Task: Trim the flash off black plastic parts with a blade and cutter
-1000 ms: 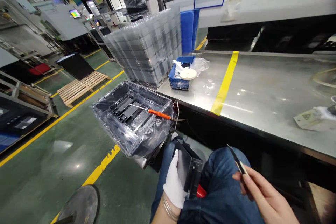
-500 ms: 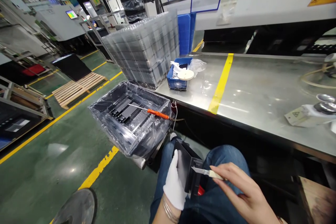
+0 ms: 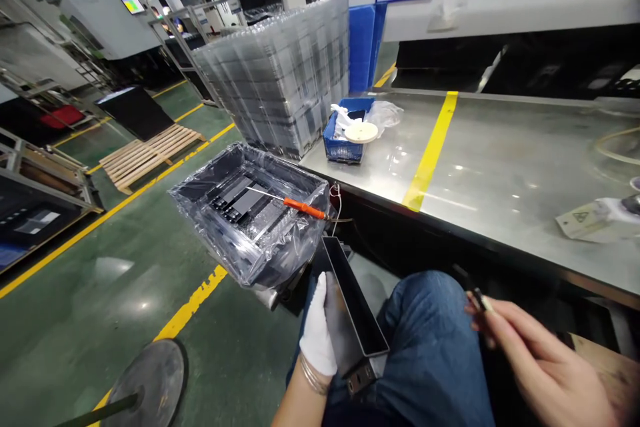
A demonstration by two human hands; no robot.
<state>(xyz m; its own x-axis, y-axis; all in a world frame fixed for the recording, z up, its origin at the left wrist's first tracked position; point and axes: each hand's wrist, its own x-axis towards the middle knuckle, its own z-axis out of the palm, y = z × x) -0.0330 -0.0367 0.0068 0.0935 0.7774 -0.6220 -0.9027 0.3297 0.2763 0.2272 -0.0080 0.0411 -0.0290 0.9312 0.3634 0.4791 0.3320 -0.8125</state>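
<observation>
Head view: a dark crate (image 3: 213, 177) draped in clear plastic stands against the end of a metal bench (image 3: 500, 147), just beyond the seated worker's knees, with a screwdriver (image 3: 304, 207) lying across it and dark flat parts (image 3: 235, 203) inside. On the bench, a blue bin (image 3: 344, 151) holds white cloth-like items beneath a round cream disc (image 3: 361, 132); a yellow strip (image 3: 433, 150) crosses the surface, and a white box (image 3: 580, 221) bearing a warning triangle sits at far right. A tall stack of clear trays (image 3: 280, 87) rises behind the crate, while a wooden pallet (image 3: 150, 159) and a round dark base (image 3: 153, 380) occupy the green floor (image 3: 120, 307).

The black box (image 3: 345, 320) over the worker's lap is hollow, smooth-walled and thin-edged, its long, narrow rectangular mouth turned upward. The crate's liner is crinkled and glossy, the bench polished, the screwdriver's handle bright orange.

The left hand (image 3: 317, 337), in a white glove, grips the black box by its side, thumb along the wall. The bare right hand (image 3: 530, 340), well apart from the box and beyond the denim-clad knee (image 3: 433, 327), pinches a slim knife (image 3: 481, 300) between closed fingers; its blade is blurred against the dark.
</observation>
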